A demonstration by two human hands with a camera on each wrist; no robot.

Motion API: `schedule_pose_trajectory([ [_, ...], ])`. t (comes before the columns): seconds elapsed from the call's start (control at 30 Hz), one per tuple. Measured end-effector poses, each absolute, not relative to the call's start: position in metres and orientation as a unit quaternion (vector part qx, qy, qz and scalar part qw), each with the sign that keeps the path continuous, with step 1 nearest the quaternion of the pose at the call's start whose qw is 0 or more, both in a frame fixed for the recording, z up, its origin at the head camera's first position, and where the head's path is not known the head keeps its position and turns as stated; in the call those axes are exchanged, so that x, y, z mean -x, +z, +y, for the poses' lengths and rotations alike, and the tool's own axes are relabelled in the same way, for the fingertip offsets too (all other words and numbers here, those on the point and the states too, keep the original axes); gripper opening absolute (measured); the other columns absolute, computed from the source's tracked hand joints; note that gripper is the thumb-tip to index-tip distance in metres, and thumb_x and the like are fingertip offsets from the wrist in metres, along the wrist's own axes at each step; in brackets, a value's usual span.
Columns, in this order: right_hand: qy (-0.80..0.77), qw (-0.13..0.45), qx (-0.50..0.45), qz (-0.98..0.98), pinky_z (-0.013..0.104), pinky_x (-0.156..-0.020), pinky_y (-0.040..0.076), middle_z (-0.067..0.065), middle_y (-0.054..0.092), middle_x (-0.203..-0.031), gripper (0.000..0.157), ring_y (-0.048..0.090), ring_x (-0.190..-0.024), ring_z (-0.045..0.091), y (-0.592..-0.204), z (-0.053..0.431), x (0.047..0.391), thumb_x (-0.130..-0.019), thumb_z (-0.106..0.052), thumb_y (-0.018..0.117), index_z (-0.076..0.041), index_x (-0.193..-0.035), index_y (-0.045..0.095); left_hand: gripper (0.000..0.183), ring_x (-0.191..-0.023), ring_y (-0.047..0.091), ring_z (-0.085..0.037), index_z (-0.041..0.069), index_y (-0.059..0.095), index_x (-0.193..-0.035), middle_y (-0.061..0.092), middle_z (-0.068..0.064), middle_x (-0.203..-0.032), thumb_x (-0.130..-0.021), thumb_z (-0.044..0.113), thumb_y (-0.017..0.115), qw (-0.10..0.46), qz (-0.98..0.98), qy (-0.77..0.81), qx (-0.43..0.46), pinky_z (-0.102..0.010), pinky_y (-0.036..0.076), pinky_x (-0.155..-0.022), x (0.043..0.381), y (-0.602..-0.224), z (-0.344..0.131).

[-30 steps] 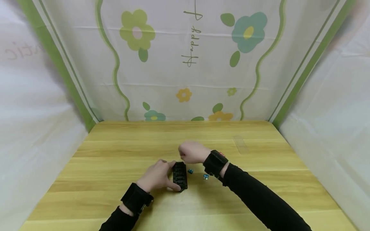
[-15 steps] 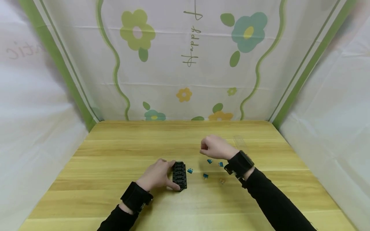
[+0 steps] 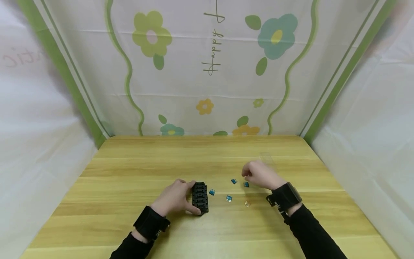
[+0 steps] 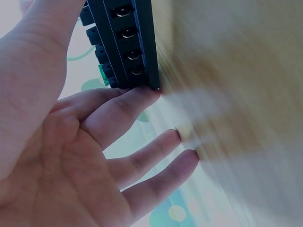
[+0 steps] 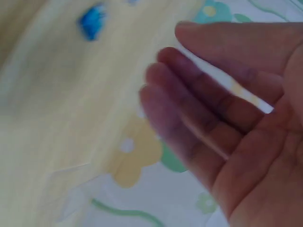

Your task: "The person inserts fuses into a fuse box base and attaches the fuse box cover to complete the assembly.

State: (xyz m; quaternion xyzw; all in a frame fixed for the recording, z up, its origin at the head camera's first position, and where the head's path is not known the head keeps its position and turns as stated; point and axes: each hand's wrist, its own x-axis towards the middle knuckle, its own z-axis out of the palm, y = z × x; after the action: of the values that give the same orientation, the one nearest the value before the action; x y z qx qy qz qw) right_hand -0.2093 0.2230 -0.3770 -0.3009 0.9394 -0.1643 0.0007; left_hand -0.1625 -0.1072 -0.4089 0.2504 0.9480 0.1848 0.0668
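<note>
My left hand holds a black fuse block at its ends, thumb on the near end and fingers at the far end. In the left wrist view the block shows a row of slots with metal contacts, and a green piece sits toward its far end. Several small blue blade fuses lie to the right of the block. My right hand is above the table beside the rightmost blue fuse. In the right wrist view its fingers are loosely bent, with nothing between them and the thumb.
A clear orange-tinted fuse lies nearer the front than the blue ones. Behind the right hand is a transparent rectangular piece on the wooden table. White patterned cloth hangs at the back and sides.
My right hand has moved right from the block's far end to beside the rightmost blue fuse, uncovering fuses its arm had hidden. The left hand stays on the block.
</note>
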Motion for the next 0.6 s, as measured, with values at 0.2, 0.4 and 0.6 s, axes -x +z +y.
schedule_pose_trajectory([
  [0.2, -0.148, -0.033, 0.31, 0.938, 0.032, -0.078, 0.051, 0.001, 0.066, -0.096, 0.022, 0.063, -0.091, 0.02, -0.396, 0.233, 0.206, -0.078, 0.005, 0.067, -0.007, -0.095, 0.073, 0.106, -0.114, 0.05, -0.035, 0.007, 0.049, -0.14, 0.052, -0.022, -0.125, -0.057, 0.068, 0.076, 0.067, 0.949, 0.181, -0.247, -0.045, 0.046, -0.087, 0.163, -0.411, -0.108],
  [0.4, -0.145, -0.057, 0.346, 0.925, 0.029, -0.076, 0.051, 0.002, 0.067, -0.092, 0.026, 0.063, -0.088, 0.019, -0.409, 0.243, 0.206, -0.077, 0.01, 0.061, -0.006, -0.093, 0.074, 0.107, -0.115, 0.049, -0.036, 0.009, 0.048, -0.141, 0.05, -0.023, -0.127, -0.057, 0.071, 0.074, 0.069, 0.95, 0.179, -0.245, -0.046, 0.046, -0.086, 0.164, -0.412, -0.108],
  [0.6, -0.145, -0.069, 0.35, 0.923, 0.028, -0.075, 0.051, 0.001, 0.067, -0.094, 0.026, 0.063, -0.088, 0.017, -0.414, 0.248, 0.204, -0.078, 0.008, 0.062, -0.007, -0.095, 0.075, 0.108, -0.114, 0.05, -0.037, 0.007, 0.048, -0.14, 0.05, -0.023, -0.127, -0.057, 0.07, 0.075, 0.072, 0.95, 0.18, -0.244, -0.047, 0.046, -0.086, 0.163, -0.411, -0.108],
])
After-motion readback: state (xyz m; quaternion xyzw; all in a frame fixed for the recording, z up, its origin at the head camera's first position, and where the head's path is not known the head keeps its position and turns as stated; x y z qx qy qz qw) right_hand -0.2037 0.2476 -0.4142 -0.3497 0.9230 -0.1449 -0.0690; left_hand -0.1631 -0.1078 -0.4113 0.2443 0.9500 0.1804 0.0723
